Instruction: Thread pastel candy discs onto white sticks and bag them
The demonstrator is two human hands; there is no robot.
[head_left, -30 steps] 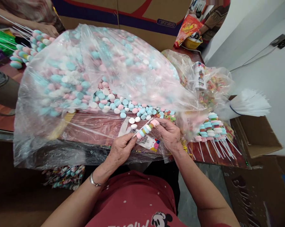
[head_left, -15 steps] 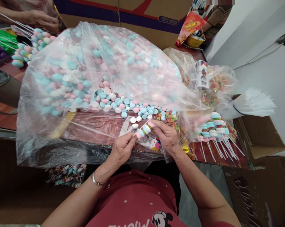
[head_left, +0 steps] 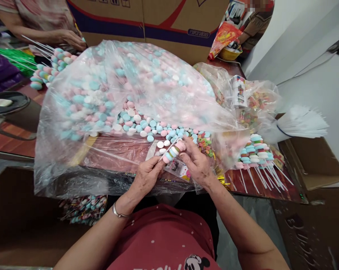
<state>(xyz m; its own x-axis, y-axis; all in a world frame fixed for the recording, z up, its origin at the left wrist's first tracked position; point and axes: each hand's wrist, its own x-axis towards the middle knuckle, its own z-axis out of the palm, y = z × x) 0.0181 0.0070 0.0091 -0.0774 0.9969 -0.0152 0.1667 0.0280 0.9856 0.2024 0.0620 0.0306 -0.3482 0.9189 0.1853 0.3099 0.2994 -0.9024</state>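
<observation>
Holding the candy skewer (head_left: pixel 173 152) by its lower end in the left hand (head_left: pixel 147 174), while the right hand (head_left: pixel 197 163) loosens.
Half a second ago the right thumb and fingers covered the skewer's pink end (head_left: pixel 180 145); now they stand parted at it, leaving more pink in sight, though whether they touch cannot be told. White marshmallows (head_left: pixel 160 144) lie just beyond the left fingertips, gummy rings (head_left: pixel 205 147) just beyond the right hand.
</observation>
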